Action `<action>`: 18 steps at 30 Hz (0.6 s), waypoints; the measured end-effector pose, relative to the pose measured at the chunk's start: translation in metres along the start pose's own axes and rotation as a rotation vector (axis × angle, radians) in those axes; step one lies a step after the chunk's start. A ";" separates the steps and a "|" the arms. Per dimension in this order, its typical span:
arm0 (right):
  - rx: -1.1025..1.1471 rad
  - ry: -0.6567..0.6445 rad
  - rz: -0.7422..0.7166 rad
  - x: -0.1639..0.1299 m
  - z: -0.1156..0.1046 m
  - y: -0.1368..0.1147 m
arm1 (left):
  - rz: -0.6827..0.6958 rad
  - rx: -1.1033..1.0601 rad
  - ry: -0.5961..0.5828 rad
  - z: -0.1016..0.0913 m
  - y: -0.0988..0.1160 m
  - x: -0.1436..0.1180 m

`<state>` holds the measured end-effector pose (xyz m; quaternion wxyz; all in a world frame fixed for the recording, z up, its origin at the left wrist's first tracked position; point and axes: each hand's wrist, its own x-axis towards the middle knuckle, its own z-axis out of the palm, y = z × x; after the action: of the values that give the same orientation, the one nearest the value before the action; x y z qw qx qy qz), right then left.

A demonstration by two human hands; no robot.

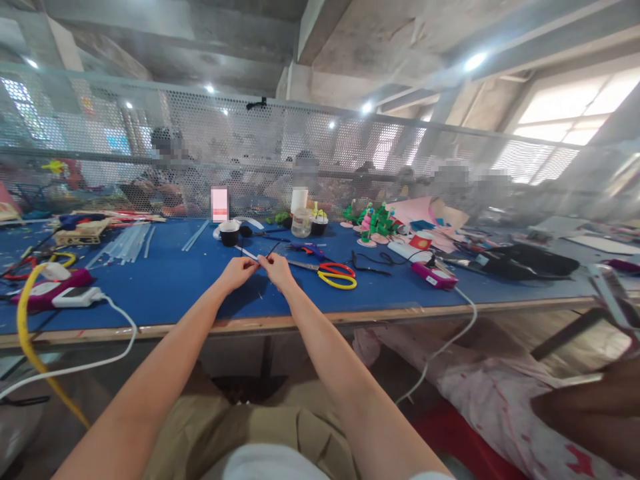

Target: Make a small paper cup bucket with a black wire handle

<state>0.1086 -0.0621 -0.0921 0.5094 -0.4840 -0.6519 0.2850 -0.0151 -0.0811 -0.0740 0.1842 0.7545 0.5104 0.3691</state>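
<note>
Close together over the blue table, both my hands are pinched, fingertips nearly meeting. My left hand (239, 273) and my right hand (278, 271) hold a thin black strand (273, 249), one end rising past the right fingers. Whether it is wire or stem I cannot tell. Just right of my right hand lie scissors (337, 275) with red and yellow handles, blades toward me-left. A narrow pale strip (245, 251) lies behind my fingers. Beyond it stand a black-and-white cup (229, 234) and a glue gun (311, 251) with a blue body.
Purple power strips sit at left (57, 291) and right (434, 274), with white cords hanging over the table edge. Clear glue sticks (129, 241) lie left. A glass jar (301, 223) and green crafts (379, 222) stand behind. Another person's arm (587, 407) is at right.
</note>
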 end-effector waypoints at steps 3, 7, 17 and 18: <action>-0.032 0.010 0.003 0.000 -0.001 -0.001 | 0.014 0.053 0.010 0.000 -0.001 0.000; -0.068 0.016 0.008 0.000 -0.002 -0.002 | 0.022 0.136 0.034 -0.002 -0.002 0.000; -0.100 0.033 0.021 0.002 -0.002 0.000 | 0.042 0.206 0.045 -0.003 0.002 -0.002; -0.099 0.036 0.022 0.002 -0.002 0.000 | 0.046 0.205 0.044 -0.002 0.002 -0.001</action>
<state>0.1104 -0.0605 -0.0908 0.4933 -0.5210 -0.6505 0.2491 -0.0157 -0.0835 -0.0718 0.0861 0.7726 0.5320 0.3355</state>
